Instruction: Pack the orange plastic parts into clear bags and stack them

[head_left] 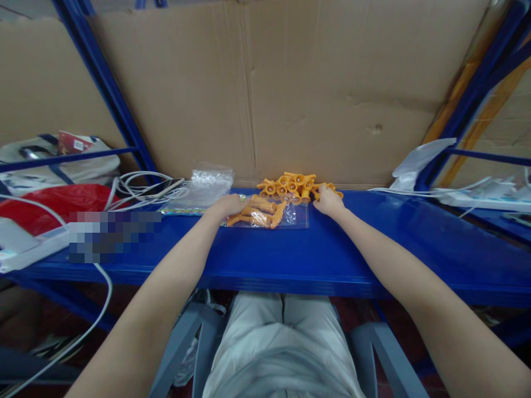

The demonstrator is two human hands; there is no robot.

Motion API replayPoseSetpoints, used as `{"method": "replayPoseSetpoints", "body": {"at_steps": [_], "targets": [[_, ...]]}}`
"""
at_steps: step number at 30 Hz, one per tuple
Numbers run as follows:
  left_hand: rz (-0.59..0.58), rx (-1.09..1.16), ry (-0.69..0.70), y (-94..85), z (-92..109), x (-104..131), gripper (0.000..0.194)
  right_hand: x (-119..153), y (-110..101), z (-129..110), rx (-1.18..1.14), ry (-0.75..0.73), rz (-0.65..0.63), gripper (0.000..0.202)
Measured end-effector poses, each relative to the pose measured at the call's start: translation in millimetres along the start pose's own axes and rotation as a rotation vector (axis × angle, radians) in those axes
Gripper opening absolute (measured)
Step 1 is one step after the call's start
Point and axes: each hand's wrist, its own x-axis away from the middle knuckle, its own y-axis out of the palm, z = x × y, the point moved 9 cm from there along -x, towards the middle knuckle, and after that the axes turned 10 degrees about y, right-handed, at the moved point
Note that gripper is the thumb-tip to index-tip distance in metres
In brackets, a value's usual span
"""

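"Pale trousers (pixel 282 342) sit nearest my camera, below the blue table (pixel 274 254). What's beyond?"

"I see the left hand (pixel 228 206) gripping the left end of a clear bag (pixel 297 219), orange pieces (pixel 262 204) inside. The right hand (pixel 331 203) touches the right end of the orange pile (pixel 290 185) behind it; whether its fingers have closed, I can't tell."

"Handling advice?"

"I'd keep that bag end pinned and take pieces singly, lest the pile tumble."

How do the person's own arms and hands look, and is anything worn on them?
The left arm and right arm are bare as far as the picture shows, without sleeves, watch or bracelet. Both taper toward slim wrists. The left hand and right hand wear no gloves; rings cannot be judged.
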Motion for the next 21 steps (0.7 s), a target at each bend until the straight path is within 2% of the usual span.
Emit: {"method": "replayPoseSetpoints", "body": {"at_steps": [5, 10, 21], "targets": [[-0.012, -0.001, 0.001, 2.1, -1, -1, 0.068, -16, -23, 20, -0.216, -0.001, 0.195, 0.029], [-0.013, 0.012, 0.017, 2.9, 0, -2, 0.067, -26, -39, 36, -0.381, -0.022, 0.355, 0.031], [-0.006, 0.084, -0.010, 4.6, -1, -2, 0.068, -11, -76, 42, -0.435, -0.063, 0.544, 0.037]]}}
